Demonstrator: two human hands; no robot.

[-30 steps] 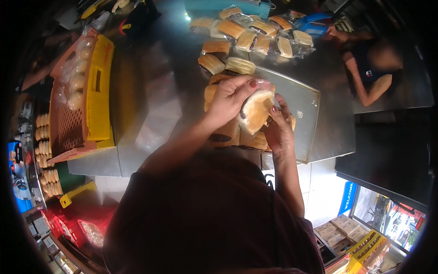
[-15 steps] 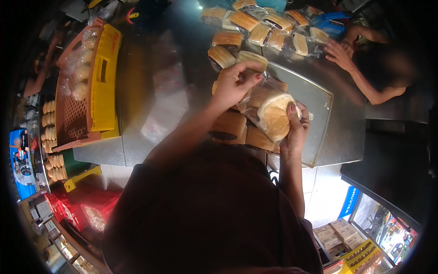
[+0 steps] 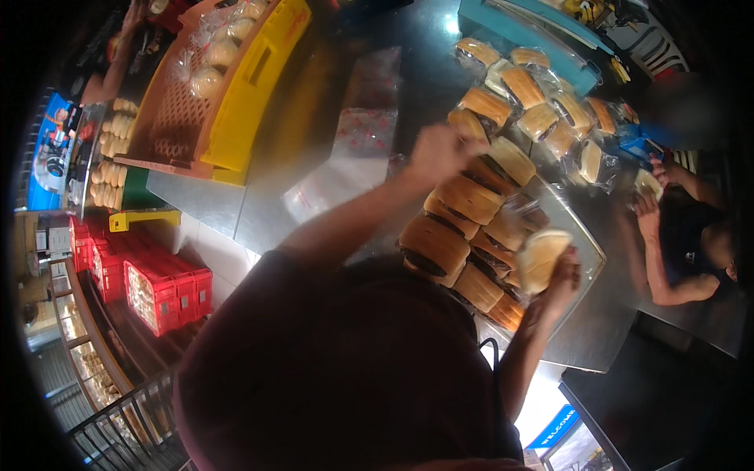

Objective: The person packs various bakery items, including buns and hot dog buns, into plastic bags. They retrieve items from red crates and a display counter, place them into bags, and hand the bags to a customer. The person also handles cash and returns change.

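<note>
My right hand (image 3: pixel 561 276) is closed around the edge of a pale, golden-topped bread bun (image 3: pixel 542 261), held above the right side of a metal tray. Clear plastic shows near the bun's upper edge. Up and to the left, my left hand (image 3: pixel 446 154) hovers over the far rows of bread; motion blurs its fingers, so their state is unclear. Below both hands, filled bread loaves (image 3: pixel 433 245) with dark filling lie packed in rows on the tray (image 3: pixel 587 235).
Bagged filled breads (image 3: pixel 542 118) cover the far right table, before a teal crate (image 3: pixel 542 39). A co-worker's hands (image 3: pixel 650 206) hold a piece of bread at right. Flat plastic bags (image 3: pixel 365 129) lie left, beside a yellow-and-orange crate (image 3: pixel 259 86). Red crates (image 3: pixel 169 286) stand lower left.
My left hand has left the plastic around the bun and moved up and away. My right hand has shifted right and lower with the bun. The view has turned, showing more of the tray.
</note>
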